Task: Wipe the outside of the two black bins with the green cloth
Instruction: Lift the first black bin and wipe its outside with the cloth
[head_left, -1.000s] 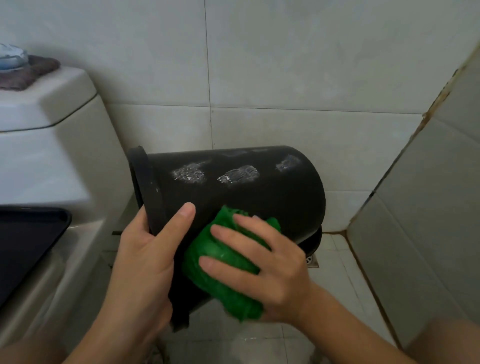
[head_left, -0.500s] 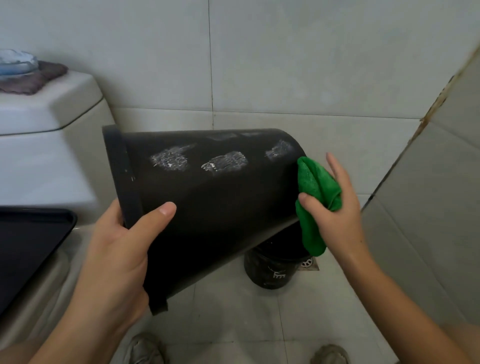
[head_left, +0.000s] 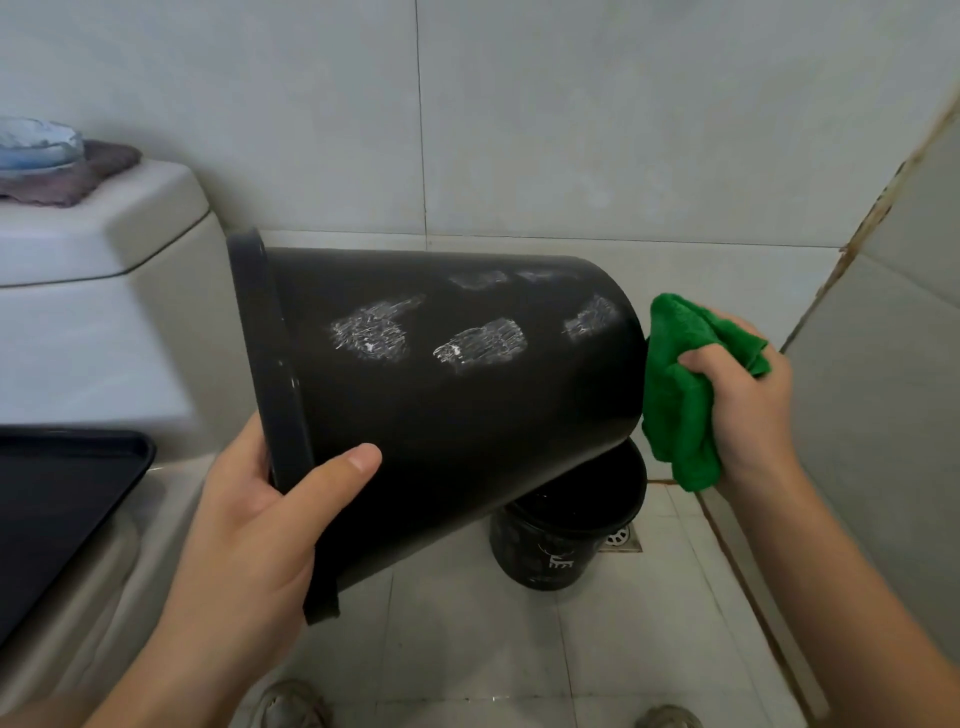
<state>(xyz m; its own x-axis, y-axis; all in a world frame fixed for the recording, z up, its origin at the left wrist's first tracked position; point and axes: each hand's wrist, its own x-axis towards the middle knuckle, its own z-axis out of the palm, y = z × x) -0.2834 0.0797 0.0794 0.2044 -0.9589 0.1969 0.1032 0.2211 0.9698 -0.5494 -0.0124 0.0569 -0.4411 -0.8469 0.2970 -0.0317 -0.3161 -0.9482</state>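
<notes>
A large black bin (head_left: 467, 405) lies on its side in the air, rim to the left, base to the right, with several whitish scuffed patches on its wall. My left hand (head_left: 260, 525) grips its rim, thumb on the outer wall. My right hand (head_left: 748, 395) holds the bunched green cloth (head_left: 675, 395) against the bin's base at the right. A second, smaller black bin (head_left: 550, 551) stands upright on the floor below, partly hidden by the large one.
A white toilet cistern (head_left: 104, 322) stands at left with a folded cloth and a blue item on its lid. The black toilet seat lid (head_left: 57, 499) is at lower left. A floor drain (head_left: 621, 538) sits beside the small bin. Tiled walls close in behind and at right.
My right hand carried the green cloth from the bin's near side wall round to its base. The bin was lifted and tilted, uncovering the small bin beneath.
</notes>
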